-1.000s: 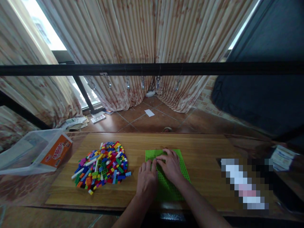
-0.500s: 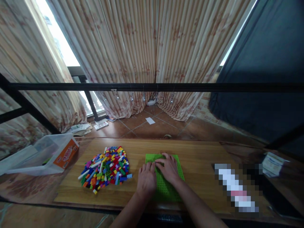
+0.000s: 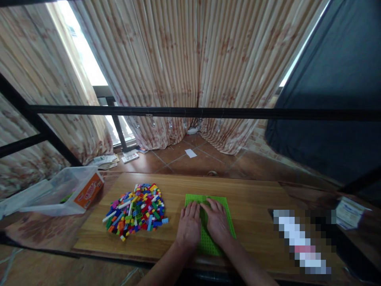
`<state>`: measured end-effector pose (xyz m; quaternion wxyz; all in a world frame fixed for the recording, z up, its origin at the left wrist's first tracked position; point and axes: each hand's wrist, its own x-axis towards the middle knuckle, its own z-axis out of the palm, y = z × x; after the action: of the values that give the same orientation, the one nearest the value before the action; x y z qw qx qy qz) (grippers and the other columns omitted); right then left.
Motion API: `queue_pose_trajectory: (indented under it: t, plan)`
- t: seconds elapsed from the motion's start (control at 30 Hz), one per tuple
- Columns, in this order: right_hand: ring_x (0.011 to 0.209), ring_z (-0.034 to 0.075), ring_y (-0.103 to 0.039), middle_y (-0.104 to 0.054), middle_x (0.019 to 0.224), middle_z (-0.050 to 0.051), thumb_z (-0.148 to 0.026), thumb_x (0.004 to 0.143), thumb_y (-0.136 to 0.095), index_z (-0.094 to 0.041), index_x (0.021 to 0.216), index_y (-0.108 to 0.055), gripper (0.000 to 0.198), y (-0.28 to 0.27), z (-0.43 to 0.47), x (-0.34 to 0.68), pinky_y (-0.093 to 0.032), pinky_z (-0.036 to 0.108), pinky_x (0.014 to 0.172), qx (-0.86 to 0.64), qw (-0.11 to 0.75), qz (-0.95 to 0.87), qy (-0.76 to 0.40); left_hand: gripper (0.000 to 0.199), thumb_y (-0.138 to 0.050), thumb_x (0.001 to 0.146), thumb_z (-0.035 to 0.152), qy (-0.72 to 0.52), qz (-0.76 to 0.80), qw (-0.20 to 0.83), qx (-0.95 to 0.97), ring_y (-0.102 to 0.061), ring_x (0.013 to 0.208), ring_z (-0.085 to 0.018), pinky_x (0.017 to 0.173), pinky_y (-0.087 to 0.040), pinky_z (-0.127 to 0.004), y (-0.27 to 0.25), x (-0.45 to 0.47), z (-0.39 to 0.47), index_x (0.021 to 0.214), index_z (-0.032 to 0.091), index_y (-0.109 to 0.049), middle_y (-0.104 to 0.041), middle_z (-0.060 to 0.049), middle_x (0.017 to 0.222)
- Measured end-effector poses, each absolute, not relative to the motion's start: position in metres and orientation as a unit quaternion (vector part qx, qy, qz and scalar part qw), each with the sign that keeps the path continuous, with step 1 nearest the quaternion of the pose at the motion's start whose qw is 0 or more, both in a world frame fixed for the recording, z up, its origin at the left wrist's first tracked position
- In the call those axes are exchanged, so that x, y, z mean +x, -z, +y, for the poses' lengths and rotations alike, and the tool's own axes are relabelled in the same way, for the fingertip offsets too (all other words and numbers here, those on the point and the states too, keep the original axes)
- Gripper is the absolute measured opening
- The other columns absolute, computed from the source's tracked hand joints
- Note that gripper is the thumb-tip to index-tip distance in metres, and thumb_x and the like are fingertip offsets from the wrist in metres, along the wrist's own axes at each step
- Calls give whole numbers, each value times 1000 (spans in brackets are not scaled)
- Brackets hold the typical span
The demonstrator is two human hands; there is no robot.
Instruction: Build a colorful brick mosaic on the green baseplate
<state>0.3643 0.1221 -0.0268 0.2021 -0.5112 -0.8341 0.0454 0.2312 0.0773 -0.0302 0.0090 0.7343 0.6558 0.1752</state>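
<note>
A bright green studded baseplate (image 3: 211, 244) lies on the wooden board, partly covered by both hands. My left hand (image 3: 189, 226) rests over its left edge, fingers stretched forward side by side, open. Over the plate's middle and upper part is my right hand (image 3: 218, 222), its thumb apart from the slightly bent fingers. The fingertips of both hands nearly meet near the plate's far half. Whether a small piece lies under them I cannot tell. Left of the hands, a pile of loose coloured toy bricks (image 3: 137, 210) spreads over the board.
The wooden board (image 3: 250, 222) lies on a low table. A clear plastic bin (image 3: 56, 198) with an orange label stands at the left. At the right are a blurred-out item (image 3: 300, 242) and a white packet (image 3: 349, 212). A black rail (image 3: 184, 112) crosses beyond the table.
The whole view has shifted slightly, so things sit a little further right. My right hand's fingers have drawn a little closer over the plate; my left hand stays beside it.
</note>
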Motion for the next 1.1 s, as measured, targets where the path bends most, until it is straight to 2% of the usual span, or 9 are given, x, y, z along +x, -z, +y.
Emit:
queue_pose_trajectory:
  t: [0.13, 0.27, 0.53, 0.8, 0.97, 1.1]
  plan:
    - [125, 28, -44, -56, 132, 12, -7, 84, -42, -20, 117, -66, 42, 26, 118, 352, -30, 47, 105, -515, 160, -842, -16, 55, -39, 82, 10, -144, 654, 0, 743, -46, 127, -28, 104, -38, -48, 41, 235, 79, 136, 12, -47, -51, -15, 138]
    - [127, 30, -42, -54, 133, 16, -5, 85, -40, -13, 121, -62, 43, 26, 115, 344, -29, 50, 107, -494, 127, -860, 17, 54, -40, 83, 10, -129, 649, -13, 750, -46, 127, -28, 104, -38, -47, 47, 236, 80, 137, 11, -46, -51, -16, 137]
    - [124, 28, -45, -58, 128, 13, -5, 85, -40, -12, 122, -61, 43, 30, 117, 349, -33, 45, 105, -478, 121, -870, 0, 47, -40, 87, 17, -154, 638, -4, 755, -47, 125, -27, 109, -32, -49, 41, 234, 79, 133, 9, -49, -53, -16, 135]
    - [121, 24, -47, -60, 127, 9, -1, 81, -37, -16, 122, -62, 50, 23, 125, 358, -36, 36, 102, -488, 117, -863, -59, 50, -38, 86, 15, -186, 657, 32, 730, -45, 127, -27, 107, -37, -44, 46, 237, 79, 135, 9, -46, -51, -15, 138]
    - [118, 22, -50, -59, 126, 9, 6, 71, -36, -16, 119, -64, 60, 16, 122, 357, -37, 33, 99, -505, 149, -846, -87, 54, -38, 84, 13, -215, 656, 62, 720, -44, 129, -27, 108, -35, -44, 40, 236, 77, 137, 10, -44, -47, -14, 141]
    - [107, 22, -56, -65, 114, 9, 0, 77, -38, -19, 112, -66, 49, 8, 111, 342, -39, 33, 94, -510, 210, -826, -119, 52, -43, 83, 16, -245, 647, 81, 718, -43, 128, -27, 109, -33, -44, 38, 232, 75, 135, 12, -45, -49, -14, 138]
